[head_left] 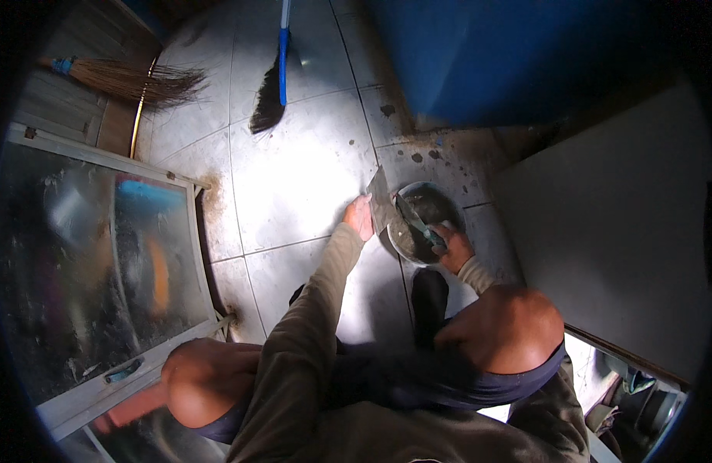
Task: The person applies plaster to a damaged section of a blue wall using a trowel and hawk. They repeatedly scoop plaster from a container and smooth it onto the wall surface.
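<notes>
Low over the tiled floor, my left hand [359,216] is closed on a thin flat grey plate [378,197], tilted on edge beside the bowl. My right hand [455,248] grips the greenish handle of a small trowel [422,224]. Its blade reaches over the round bowl [403,248], which has a pale rim and stands on the floor just in front of my foot. Inside lies a grey, wet-looking mix [439,205]. The plate's lower end is close to the bowl's left rim; whether they touch, I cannot tell.
A blue-handled broom [283,73] and a straw broom [124,79] are at the far left. A glass-fronted cabinet [101,255] stands left, a white panel [610,231] right, and a blue surface [518,58] at the back. Dark spots [416,157] mark the tiles behind the bowl.
</notes>
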The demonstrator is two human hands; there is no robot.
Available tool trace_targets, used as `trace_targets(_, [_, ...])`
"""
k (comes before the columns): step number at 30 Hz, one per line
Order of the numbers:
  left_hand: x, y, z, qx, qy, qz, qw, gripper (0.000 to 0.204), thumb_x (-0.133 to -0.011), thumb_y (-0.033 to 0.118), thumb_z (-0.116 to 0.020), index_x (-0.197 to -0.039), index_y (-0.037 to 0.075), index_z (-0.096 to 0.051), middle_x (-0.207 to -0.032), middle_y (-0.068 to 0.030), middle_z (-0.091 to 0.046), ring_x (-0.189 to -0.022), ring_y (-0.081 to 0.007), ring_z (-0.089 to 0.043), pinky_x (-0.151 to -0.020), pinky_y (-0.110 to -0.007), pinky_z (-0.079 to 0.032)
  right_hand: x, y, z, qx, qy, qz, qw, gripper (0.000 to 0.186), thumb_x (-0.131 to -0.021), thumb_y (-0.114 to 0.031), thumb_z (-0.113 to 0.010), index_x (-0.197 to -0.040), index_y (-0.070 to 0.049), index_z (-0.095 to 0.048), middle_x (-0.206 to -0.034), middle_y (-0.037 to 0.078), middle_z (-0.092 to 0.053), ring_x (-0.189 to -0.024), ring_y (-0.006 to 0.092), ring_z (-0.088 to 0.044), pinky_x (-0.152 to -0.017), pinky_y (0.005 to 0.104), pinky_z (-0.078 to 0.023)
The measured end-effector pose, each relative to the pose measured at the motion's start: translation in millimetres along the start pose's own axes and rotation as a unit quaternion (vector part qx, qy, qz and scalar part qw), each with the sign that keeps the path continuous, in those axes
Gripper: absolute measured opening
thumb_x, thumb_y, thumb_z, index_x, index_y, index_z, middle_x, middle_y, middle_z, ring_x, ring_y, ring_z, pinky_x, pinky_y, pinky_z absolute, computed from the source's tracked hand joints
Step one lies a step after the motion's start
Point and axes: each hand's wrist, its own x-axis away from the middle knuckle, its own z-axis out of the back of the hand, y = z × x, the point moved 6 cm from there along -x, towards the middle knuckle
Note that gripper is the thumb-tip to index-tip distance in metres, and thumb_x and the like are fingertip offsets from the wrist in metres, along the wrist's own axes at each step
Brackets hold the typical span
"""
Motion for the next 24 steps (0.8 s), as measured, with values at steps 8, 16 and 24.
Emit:
trace_targets(8, [-0.2, -15.5, -16.3, -0.033, -0.055, 0.061, 0.996, 0.054, -0.093, 0.029, -0.044, -0.136, -0.004, -0.043, -0.131, -0.0209, -0.057, -0.115, -0.0308, -0.058, -0.103, -0.043, -0.043, 19.1, 17.5, 0.5, 0.053, -0.043, 0.075, 0.995, 0.052, -0.08, -0.007, -0.065, -0.131, -0.012, -0.055, -0.133, 0.019, -0.053, -0.121, 0.0382, -0.051, -0.105, 0.043, -0.042])
trace_targets(16, [-11.9, -10.2, -40.0, -0.039, -0.133, 0.142, 0.98, 0.055, -0.094, 0.031, -0.044, -0.135, -0.005, -0.045, -0.131, -0.0215, -0.056, -0.115, -0.0317, -0.057, -0.104, -0.042, -0.041, 14.7, 4.0, 3.7, 0.154, -0.045, 0.107, 0.981, 0.053, -0.078, 0.0, -0.063, -0.129, -0.013, -0.057, -0.123, 0.017, -0.058, -0.113, 0.0365, -0.056, -0.096, 0.0418, -0.048])
trace_targets(24, [-21.2, -21.8, -36.8, -0.073, -0.057, 0.115, 0.989, 0.05, -0.096, 0.031, -0.043, -0.134, 0.001, -0.047, -0.127, -0.0167, -0.059, -0.112, -0.0303, -0.059, -0.101, -0.045, -0.043, -1.4, 28.7, 2.6, 0.113, -0.125, 0.149, 0.974, 0.055, -0.077, 0.004, -0.061, -0.129, -0.016, -0.061, -0.124, 0.016, -0.059, -0.113, 0.035, -0.059, -0.098, 0.0392, -0.049])
